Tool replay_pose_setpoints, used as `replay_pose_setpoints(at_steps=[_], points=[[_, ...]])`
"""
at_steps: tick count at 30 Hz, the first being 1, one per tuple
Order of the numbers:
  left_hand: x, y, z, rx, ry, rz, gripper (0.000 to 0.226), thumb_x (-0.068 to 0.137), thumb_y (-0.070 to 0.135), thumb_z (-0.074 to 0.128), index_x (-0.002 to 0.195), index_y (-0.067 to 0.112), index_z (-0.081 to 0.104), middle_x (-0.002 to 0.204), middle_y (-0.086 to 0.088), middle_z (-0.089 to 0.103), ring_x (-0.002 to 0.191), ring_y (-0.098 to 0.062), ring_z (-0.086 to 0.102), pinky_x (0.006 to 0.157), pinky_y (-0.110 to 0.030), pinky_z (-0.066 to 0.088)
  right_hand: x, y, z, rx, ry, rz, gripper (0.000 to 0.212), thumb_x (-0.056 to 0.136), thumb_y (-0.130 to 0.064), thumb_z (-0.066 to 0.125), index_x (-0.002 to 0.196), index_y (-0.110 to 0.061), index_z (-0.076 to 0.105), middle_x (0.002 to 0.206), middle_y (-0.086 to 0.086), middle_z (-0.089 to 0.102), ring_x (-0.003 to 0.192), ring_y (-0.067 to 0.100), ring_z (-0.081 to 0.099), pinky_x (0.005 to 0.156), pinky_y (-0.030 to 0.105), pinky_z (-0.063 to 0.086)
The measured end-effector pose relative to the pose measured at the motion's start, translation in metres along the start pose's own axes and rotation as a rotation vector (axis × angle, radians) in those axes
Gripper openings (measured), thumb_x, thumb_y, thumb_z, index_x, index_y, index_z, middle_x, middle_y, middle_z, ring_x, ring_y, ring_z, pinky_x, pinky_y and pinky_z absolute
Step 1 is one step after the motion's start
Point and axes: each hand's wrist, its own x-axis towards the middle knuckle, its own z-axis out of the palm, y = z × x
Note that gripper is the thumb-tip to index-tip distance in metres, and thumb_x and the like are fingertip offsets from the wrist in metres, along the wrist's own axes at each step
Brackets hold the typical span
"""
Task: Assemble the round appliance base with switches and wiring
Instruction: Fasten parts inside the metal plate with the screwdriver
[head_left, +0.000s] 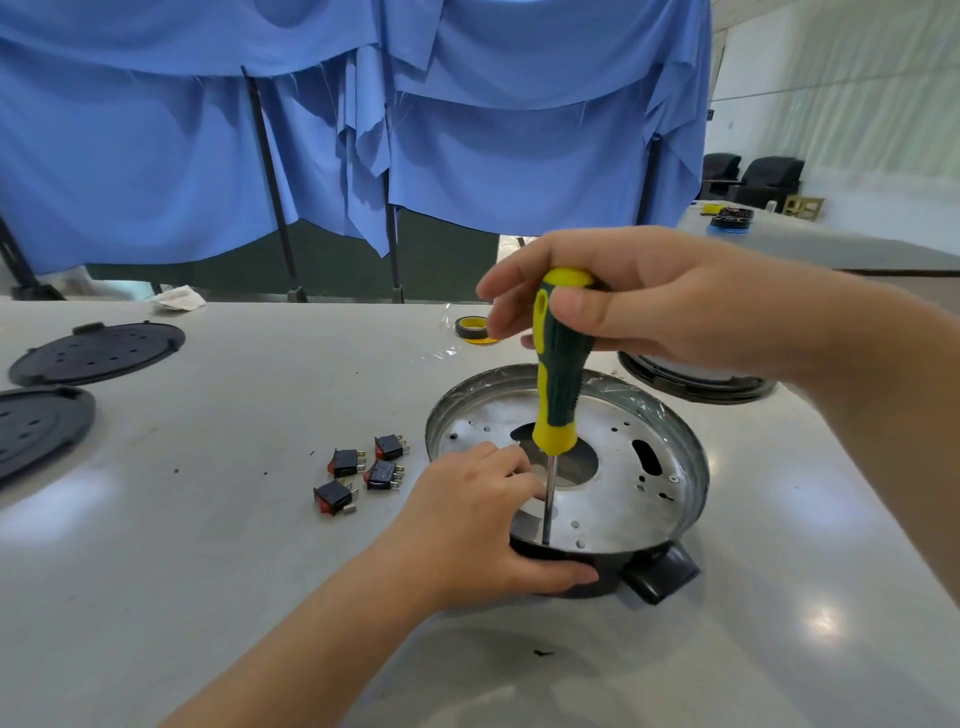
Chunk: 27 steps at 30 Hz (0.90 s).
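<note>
— Gripping is seen in both hands? How is the right hand (613, 301) closed?

— The right hand is curled round the top of a yellow-and-green screwdriver (558, 364); the thumb is pressed against the handle's side and the fingers are wrapped over its cap. The tool is held nearly upright, and its shaft is set down inside the round appliance base (623, 499), close to the near rim.

— And the left hand (472, 525)?

— The near rim of the base is clasped by it: the thumb is laid along the dark outer wall, while the fingers are curled over the edge into the metal pan, just beside the shaft.

— Where is the base placed?

— Toward the right side of the tabletop (208, 519), with a black tab at its near side. Four black-and-red switches (363, 473) are grouped just left of it.

— Can any writing be read?

— None can be made out; faint marks on one switch are too small. A roll of black tape (472, 328) with a yellow core lies near the far edge, and two black perforated discs (78, 384) lie at the left edge.
</note>
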Motion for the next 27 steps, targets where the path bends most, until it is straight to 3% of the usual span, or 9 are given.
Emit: replay_pose_setpoints(at_steps=[6, 9, 12, 16, 19, 21, 23, 25, 27], points=[[0.000, 0.001, 0.001, -0.003, 0.012, 0.009, 0.075, 0.065, 0.089, 0.039, 0.102, 0.031, 0.069, 0.092, 0.017, 0.057, 0.082, -0.005, 0.048, 0.071, -0.021, 0.039, 0.004, 0.010, 0.003, -0.057, 0.284, 0.002, 0.014, 0.096, -0.015, 0.052, 0.105, -0.017, 0.063, 0.096, 0.008, 0.071, 0.093, 0.013, 0.069, 0.083, 0.023, 0.055], [0.000, 0.000, 0.003, -0.014, 0.026, 0.013, 0.073, 0.065, 0.088, 0.042, 0.100, 0.031, 0.069, 0.092, 0.017, 0.058, 0.081, -0.005, 0.049, 0.071, -0.022, 0.041, 0.005, 0.010, 0.014, -0.420, 0.504, 0.069, 0.015, 0.092, -0.035, 0.055, 0.095, -0.024, 0.064, 0.079, -0.003, 0.067, 0.073, 0.007, 0.065, 0.073, 0.024, 0.054], [0.000, -0.001, 0.004, -0.019, 0.038, 0.011, 0.073, 0.064, 0.088, 0.044, 0.098, 0.029, 0.070, 0.091, 0.017, 0.059, 0.080, -0.005, 0.050, 0.071, -0.024, 0.044, 0.008, 0.007, 0.030, -0.887, 0.711, 0.147, 0.027, 0.096, -0.043, 0.045, 0.085, -0.020, 0.055, 0.059, -0.007, 0.047, 0.052, 0.007, 0.040, 0.051, 0.019, 0.032], [0.001, 0.000, 0.003, 0.003, 0.038, 0.015, 0.075, 0.066, 0.088, 0.042, 0.100, 0.027, 0.069, 0.092, 0.015, 0.059, 0.080, -0.006, 0.050, 0.071, -0.026, 0.045, 0.012, 0.002, 0.033, -1.153, 0.794, 0.273, 0.037, 0.095, -0.048, 0.039, 0.077, -0.017, 0.047, 0.056, -0.001, 0.040, 0.050, 0.012, 0.033, 0.054, 0.029, 0.029], [0.001, 0.000, 0.004, 0.001, 0.042, 0.009, 0.076, 0.065, 0.089, 0.041, 0.099, 0.027, 0.070, 0.090, 0.015, 0.059, 0.081, -0.007, 0.052, 0.071, -0.027, 0.046, 0.009, 0.002, 0.031, -1.054, 0.607, 0.183, 0.028, 0.095, -0.048, 0.042, 0.088, -0.021, 0.045, 0.063, -0.005, 0.044, 0.052, 0.008, 0.041, 0.054, 0.027, 0.034], [0.000, 0.002, 0.004, 0.004, 0.049, 0.002, 0.077, 0.065, 0.090, 0.038, 0.096, 0.028, 0.070, 0.088, 0.015, 0.058, 0.080, -0.007, 0.052, 0.071, -0.029, 0.047, 0.007, -0.002, 0.025, -0.612, 0.365, 0.141, 0.011, 0.096, -0.035, 0.047, 0.104, -0.027, 0.046, 0.080, -0.006, 0.054, 0.065, 0.004, 0.054, 0.057, 0.016, 0.042], [0.000, 0.003, 0.005, 0.004, 0.065, -0.002, 0.076, 0.065, 0.090, 0.037, 0.093, 0.027, 0.069, 0.086, 0.015, 0.057, 0.079, -0.008, 0.052, 0.070, -0.030, 0.047, 0.003, -0.004, 0.012, -0.239, 0.148, 0.127, 0.022, 0.098, -0.021, 0.046, 0.118, -0.030, 0.049, 0.108, -0.008, 0.061, 0.098, 0.000, 0.059, 0.080, 0.018, 0.049], [-0.001, 0.003, 0.006, 0.010, 0.081, 0.000, 0.076, 0.066, 0.089, 0.037, 0.090, 0.025, 0.069, 0.084, 0.015, 0.057, 0.078, -0.009, 0.052, 0.068, -0.030, 0.047, 0.000, -0.003, 0.003, -0.128, 0.053, 0.068, 0.030, 0.097, -0.015, 0.046, 0.123, -0.027, 0.053, 0.119, -0.009, 0.062, 0.115, 0.003, 0.057, 0.092, 0.024, 0.050], [-0.001, 0.003, 0.006, 0.014, 0.086, -0.002, 0.075, 0.066, 0.089, 0.038, 0.089, 0.025, 0.069, 0.084, 0.014, 0.057, 0.077, -0.009, 0.052, 0.068, -0.030, 0.047, -0.001, -0.002, 0.004, -0.170, 0.087, 0.004, 0.026, 0.097, -0.014, 0.050, 0.120, -0.022, 0.057, 0.111, -0.004, 0.067, 0.110, 0.008, 0.062, 0.091, 0.025, 0.052]])
